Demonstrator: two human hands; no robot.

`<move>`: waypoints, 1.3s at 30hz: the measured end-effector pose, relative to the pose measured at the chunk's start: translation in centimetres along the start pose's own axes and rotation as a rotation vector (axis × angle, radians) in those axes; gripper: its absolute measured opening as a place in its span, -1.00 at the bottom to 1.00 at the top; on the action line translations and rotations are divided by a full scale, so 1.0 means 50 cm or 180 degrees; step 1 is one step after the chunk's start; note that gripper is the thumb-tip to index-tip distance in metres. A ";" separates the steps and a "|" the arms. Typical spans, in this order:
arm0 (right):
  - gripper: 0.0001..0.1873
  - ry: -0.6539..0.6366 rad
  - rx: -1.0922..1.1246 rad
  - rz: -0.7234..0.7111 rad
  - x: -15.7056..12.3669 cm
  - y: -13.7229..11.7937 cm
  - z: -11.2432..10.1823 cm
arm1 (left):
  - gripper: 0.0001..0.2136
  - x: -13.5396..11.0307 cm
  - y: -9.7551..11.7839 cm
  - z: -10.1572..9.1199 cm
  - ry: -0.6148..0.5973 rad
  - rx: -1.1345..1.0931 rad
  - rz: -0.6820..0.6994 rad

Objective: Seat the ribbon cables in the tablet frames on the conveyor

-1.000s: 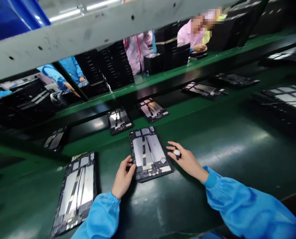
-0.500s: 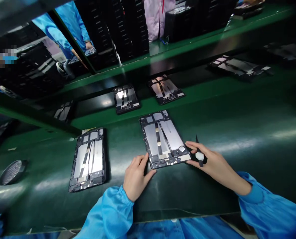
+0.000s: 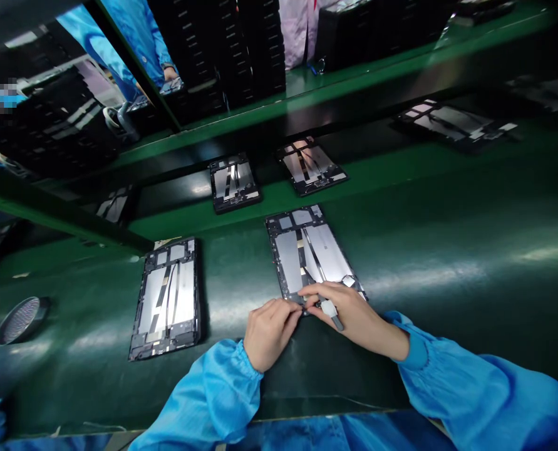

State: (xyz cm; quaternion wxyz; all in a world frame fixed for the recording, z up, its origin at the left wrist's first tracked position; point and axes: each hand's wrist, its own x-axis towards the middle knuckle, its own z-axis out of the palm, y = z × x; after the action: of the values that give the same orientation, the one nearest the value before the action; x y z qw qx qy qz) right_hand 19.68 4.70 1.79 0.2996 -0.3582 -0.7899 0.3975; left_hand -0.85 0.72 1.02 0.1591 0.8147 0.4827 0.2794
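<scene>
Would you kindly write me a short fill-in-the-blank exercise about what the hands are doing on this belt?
The left hand touches the ____ edge of the tablet frame.
The right hand holds a small tool with a ____ handle.
A second tablet frame lies to the ____ of the first in this view.
The belt beneath them is ____.

Missing words: near; white; left; green.

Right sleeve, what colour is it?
The right sleeve is bright blue, shown best in the head view.

This is a factory assembly line: a green conveyor belt point(image 3: 448, 294) carries a row of open tablet frames point(image 3: 167, 299), with black trays point(image 3: 255, 50) piled high and workers in a blue smock point(image 3: 133, 37) and a pink smock point(image 3: 295, 31) alongside
</scene>
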 end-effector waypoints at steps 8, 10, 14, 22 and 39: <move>-0.73 0.0052 0.0139 0.0248 -0.001 0.001 0.005 | -0.91 0.011 0.004 -0.001 -0.0189 -0.1516 -0.1329; -0.72 0.0071 0.0157 0.0250 -0.001 -0.001 0.006 | -0.85 0.012 0.003 -0.004 -0.0144 -0.1501 -0.1224; -0.74 0.0082 0.0156 0.0243 0.002 -0.005 0.004 | -0.91 0.009 -0.001 -0.009 0.0011 -0.1020 -0.0698; -0.68 -0.0094 -0.0046 0.0129 0.005 -0.015 -0.001 | -0.90 0.004 0.001 -0.010 -0.0281 -0.0533 -0.0747; -0.37 -0.0111 -0.0136 -0.0171 -0.009 0.002 0.022 | -0.70 -0.049 -0.006 -0.037 -0.0400 0.1470 0.0893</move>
State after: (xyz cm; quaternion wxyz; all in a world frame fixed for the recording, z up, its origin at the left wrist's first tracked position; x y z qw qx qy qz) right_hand 19.17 3.93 1.05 0.2886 -0.3362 -0.8127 0.3785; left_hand -3.11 -1.28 1.61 -0.0414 0.9039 0.4052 0.1303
